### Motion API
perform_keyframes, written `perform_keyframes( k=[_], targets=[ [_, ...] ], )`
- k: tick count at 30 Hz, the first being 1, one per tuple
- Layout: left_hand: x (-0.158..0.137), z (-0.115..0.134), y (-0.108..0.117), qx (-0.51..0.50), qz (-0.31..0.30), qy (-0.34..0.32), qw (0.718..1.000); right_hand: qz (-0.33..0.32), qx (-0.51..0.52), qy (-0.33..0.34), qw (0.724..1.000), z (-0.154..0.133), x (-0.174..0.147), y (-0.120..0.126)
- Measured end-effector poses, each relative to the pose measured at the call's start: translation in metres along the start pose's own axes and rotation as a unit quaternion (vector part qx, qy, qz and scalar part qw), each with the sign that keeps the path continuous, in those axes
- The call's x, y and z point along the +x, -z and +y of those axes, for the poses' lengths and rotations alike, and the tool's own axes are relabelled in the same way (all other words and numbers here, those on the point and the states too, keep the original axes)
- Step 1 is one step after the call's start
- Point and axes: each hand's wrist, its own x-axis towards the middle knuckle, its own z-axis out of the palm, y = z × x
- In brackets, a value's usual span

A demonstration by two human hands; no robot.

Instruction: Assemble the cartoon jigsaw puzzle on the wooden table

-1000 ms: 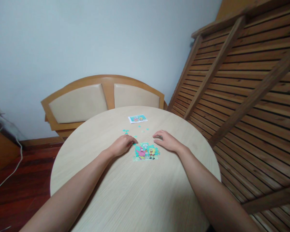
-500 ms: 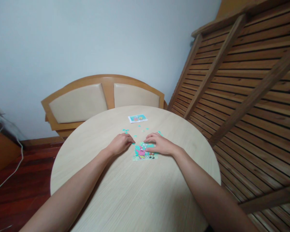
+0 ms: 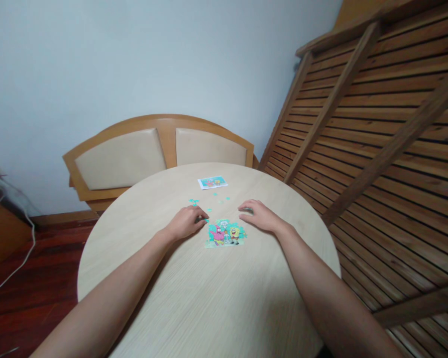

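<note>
A person's bare hands flank a part-built jigsaw (image 3: 226,234) lying flat nr. the middle of a round, pale wood bench (image 3: 224,298), its SpongeBob SquarePants pic w/ a pink figure at L and a yellow one at R. The left hand (image 3: 188,222), fingers curled w/ thumb close, is just off the jigsaw's top L corner; a teal piece (image 3: 207,220) shows at its tips, but can't tell if it's gripped. The right hand (image 3: 259,215), open w/ thumb & fingers apart, is nr. the top R corner. Loose pieces (image 3: 194,201), mostly teal, lie scattered btwn. the jigsaw & a picture card (image 3: 213,183) w/ a similar cartoon; any print on it too small to read. Bkgd.: padded headboard (image 3: 121,159) by a pale wall (image 3: 153,59), slatted wood panel (image 3: 377,164) at R, white cable (image 3: 34,233) at far L.
</note>
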Motion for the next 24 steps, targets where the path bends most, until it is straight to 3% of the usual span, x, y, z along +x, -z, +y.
perform_keyframes(
  k=[24],
  targets=[
    [0.0, -0.007, -0.004, 0.029, 0.008, -0.004, 1.0, -0.013, 0.022, 0.019, 0.999, -0.021, 0.0, -0.001]
  ],
)
